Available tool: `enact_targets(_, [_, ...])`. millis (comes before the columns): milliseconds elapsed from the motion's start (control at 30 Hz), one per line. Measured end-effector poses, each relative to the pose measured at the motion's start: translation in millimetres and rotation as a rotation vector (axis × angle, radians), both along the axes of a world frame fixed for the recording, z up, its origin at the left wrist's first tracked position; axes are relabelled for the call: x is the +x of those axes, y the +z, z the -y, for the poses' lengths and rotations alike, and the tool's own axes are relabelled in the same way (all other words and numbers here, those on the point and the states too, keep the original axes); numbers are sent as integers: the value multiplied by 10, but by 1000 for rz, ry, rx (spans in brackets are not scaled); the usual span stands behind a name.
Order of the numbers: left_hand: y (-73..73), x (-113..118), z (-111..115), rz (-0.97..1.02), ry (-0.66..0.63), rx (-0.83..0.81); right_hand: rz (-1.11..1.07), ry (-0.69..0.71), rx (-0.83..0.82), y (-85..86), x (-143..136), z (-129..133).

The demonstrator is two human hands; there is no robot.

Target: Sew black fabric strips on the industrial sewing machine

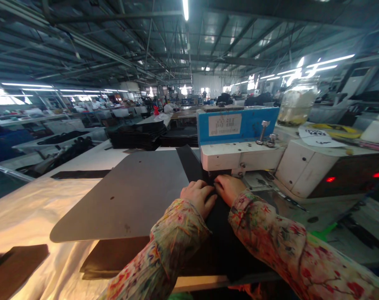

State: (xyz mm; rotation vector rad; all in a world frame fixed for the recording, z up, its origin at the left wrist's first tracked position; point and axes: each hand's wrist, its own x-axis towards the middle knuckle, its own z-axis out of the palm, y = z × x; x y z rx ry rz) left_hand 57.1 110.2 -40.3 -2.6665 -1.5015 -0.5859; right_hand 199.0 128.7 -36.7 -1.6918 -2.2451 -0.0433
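1. Feeding a black strip (219,221) under the sewing head (239,156); that is the step I read here.
2. Left hand (199,196) lies flat, fingers loosely together, pressing the strip just left of the needle area.
3. Right hand (229,188) is curled narrow, fingertips pinching or pressing the strip right at the foot; I cannot tell which.
4. The strip runs from the table edge near me, under both hands, beneath the head, and out behind it.
5. A grey board (123,196) lies flat on the left, touching the strip's edge.
6. Progress, my guess: partway; a length is already past the head, and a long piece is left on my side.
7. A stack of black pieces (137,133) sits well behind the board.
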Motion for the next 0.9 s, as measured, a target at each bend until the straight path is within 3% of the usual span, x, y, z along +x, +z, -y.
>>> enact_targets(900, [73,12,46,-36,13,-49,3,-12,-19,24,-15,18])
